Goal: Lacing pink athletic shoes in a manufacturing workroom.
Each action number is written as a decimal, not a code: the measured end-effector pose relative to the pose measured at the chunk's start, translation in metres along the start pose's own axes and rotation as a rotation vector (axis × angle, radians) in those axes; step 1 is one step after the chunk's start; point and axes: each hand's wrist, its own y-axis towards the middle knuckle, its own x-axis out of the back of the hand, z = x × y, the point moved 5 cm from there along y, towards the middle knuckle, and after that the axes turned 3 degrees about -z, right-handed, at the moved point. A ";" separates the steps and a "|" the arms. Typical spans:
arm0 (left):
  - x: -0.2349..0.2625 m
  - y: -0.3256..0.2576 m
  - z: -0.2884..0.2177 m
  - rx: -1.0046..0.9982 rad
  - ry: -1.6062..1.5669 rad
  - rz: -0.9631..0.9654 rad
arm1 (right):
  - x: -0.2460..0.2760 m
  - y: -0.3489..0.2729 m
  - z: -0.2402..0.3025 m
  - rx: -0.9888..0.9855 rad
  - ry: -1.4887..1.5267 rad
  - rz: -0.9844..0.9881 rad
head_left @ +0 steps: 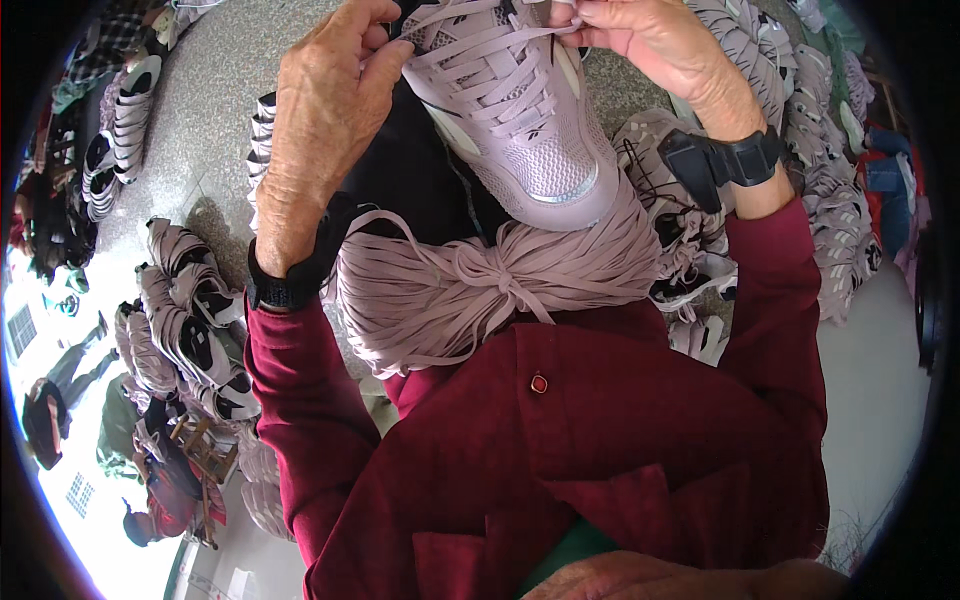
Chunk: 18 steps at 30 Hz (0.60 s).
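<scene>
A pale pinkish-lilac sneaker (548,160) rests toe toward me at the top centre, its laces (515,85) crossing over the tongue. My left hand (325,110) is beside the shoe's left edge, thumb and fingers pinched on a lace near the collar. Opposite it, my right hand (650,40) pinches a lace strand that leads away from the shoe. Under the toe lies a thick bundle of matching laces (430,290), tied round its middle, on my lap. Black cloth (400,160) shows between the shoe and my left wrist.
Rows of similar sneakers stand on the speckled floor (220,70): stacked shoes (195,315) to the left, more shoes (835,220) to the right. Beside my right wrist is a heap of loose shoes (685,250). A small wooden stool (205,450) and people appear at the left.
</scene>
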 end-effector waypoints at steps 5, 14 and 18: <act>-0.003 0.002 0.000 0.087 -0.115 0.070 | -0.003 -0.001 -0.009 0.043 0.268 0.092; 0.007 0.007 -0.014 -0.008 -0.069 0.101 | -0.006 -0.001 -0.030 0.139 0.395 -0.049; 0.018 0.009 -0.026 0.070 -0.077 0.174 | -0.010 -0.005 -0.036 0.197 0.321 -0.190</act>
